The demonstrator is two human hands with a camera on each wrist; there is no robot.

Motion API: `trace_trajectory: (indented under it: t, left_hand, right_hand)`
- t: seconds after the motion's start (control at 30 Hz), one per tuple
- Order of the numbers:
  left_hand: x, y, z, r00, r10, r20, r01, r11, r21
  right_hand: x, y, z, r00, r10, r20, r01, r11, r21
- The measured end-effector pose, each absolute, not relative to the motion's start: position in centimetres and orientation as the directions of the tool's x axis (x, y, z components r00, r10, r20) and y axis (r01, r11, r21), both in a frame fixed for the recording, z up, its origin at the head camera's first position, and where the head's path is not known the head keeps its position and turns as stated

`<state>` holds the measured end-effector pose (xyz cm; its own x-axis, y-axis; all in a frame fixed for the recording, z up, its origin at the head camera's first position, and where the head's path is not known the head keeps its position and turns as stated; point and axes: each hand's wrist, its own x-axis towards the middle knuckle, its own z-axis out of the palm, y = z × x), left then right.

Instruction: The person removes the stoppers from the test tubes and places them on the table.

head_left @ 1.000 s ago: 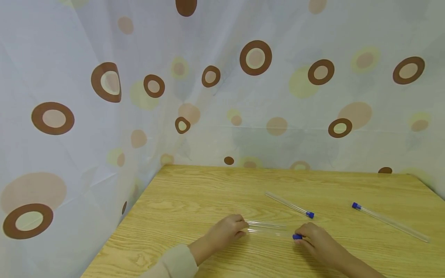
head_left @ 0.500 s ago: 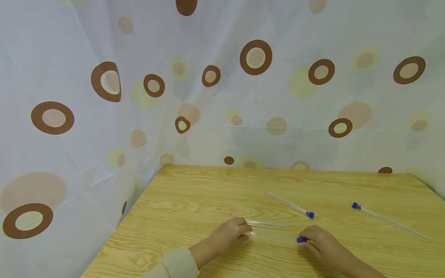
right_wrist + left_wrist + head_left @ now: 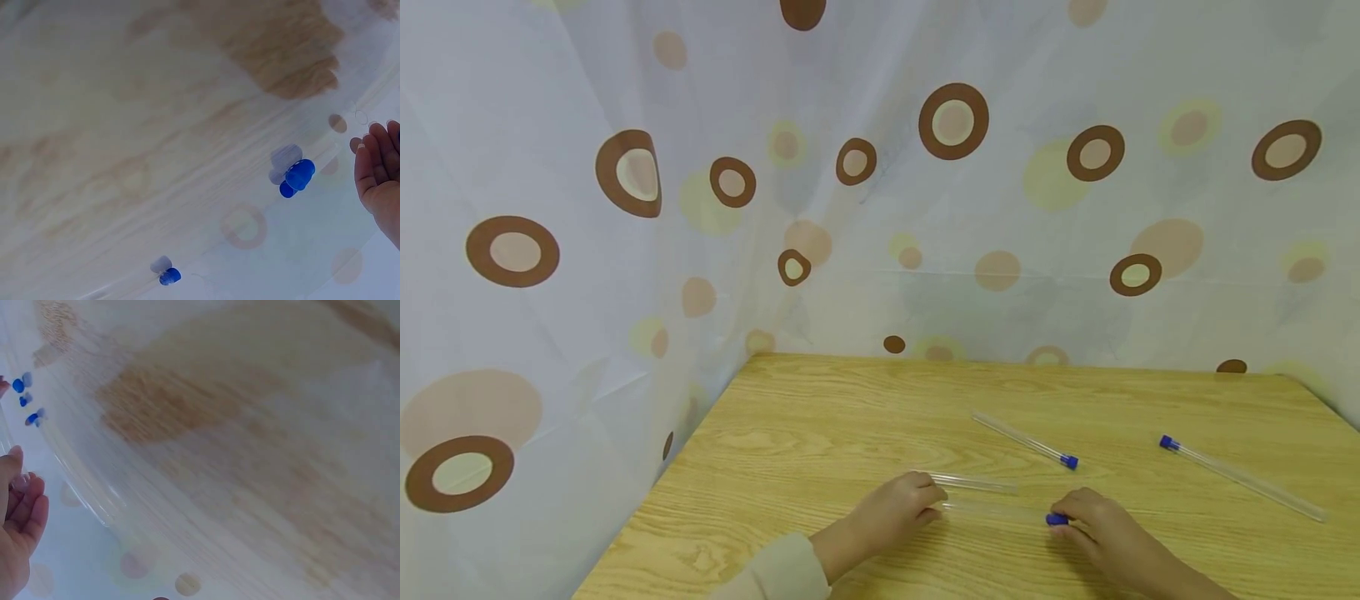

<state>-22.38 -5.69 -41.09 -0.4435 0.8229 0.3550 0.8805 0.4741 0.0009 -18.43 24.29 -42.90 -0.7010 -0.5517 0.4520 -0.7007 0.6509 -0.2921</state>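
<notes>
Between the two hands in the head view runs a clear tube [image 3: 992,509], lying nearly level. My left hand [image 3: 893,510] pinches its left end; the left wrist view shows this hand [image 3: 22,519] at its left edge, thumb and fingers around the clear end. At the tube's other end my right hand [image 3: 1101,527] pinches a blue cap [image 3: 1057,519] between thumb and fingers. How far the cap sits on the tube I cannot tell. Just behind, a second clear tube [image 3: 973,482] rests on the table, its left end near or behind my left fingers.
Farther back lies a clear tube with a blue cap [image 3: 1026,442]. Another capped tube [image 3: 1243,481] lies to the right. All rest on a wood-grain table [image 3: 790,433], bordered at the back and left by a white curtain [image 3: 857,100] with brown and yellow circles.
Both hands have shifted slightly right and nearer to me, carrying the tube and blue cap along. The other tubes stay in place.
</notes>
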Motion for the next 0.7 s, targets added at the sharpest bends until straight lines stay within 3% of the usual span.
trace_trajectory:
  t: [0.37,0.7]
  left_hand:
    - [-22.1,-5.34,-40.82,-0.449,0.826,0.341,0.881,0.472,0.017]
    - [-21.82,-5.35,-40.86,-0.435,0.821,0.37,0.888,0.459,0.025]
  right_hand:
    - [-17.82,24.49,-42.5,-0.747,-0.529,0.402,-0.657,0.682,-0.323]
    - [-17.8,24.48,-42.6,-0.686,-0.498,0.53,-0.695,0.664,-0.276]
